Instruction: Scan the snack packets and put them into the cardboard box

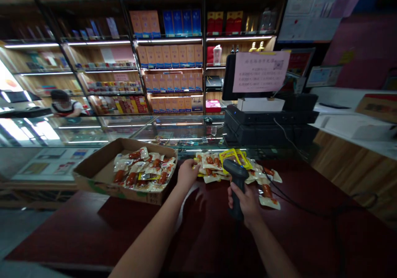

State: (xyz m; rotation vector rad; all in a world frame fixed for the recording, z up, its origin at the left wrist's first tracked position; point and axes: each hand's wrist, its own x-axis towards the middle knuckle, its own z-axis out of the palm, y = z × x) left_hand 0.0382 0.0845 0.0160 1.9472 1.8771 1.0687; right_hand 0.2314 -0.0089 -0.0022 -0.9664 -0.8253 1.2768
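Note:
My right hand [245, 201] is wrapped around the handle of a black barcode scanner [237, 172], held upright over the dark red table. Behind the scanner lies a heap of clear vacuum packets of reddish-brown food [212, 160], with yellow packets [231, 157] on top. My left hand [187, 174] is at the heap's left edge, fingers curled together; what they grip, if anything, is hidden. To its left stands an open cardboard box [93, 185] partly filled with similar packets [133, 170]. One packet [266, 191] lies at the heap's right front.
The scanner's black cable [288, 197] runs right across the table [198, 236]. A glass counter [149, 131] stands behind. On it are a monitor with a pink notice [260, 71] and black equipment [266, 121]. Another person [66, 104] is at the far left. Stocked shelves line the back wall.

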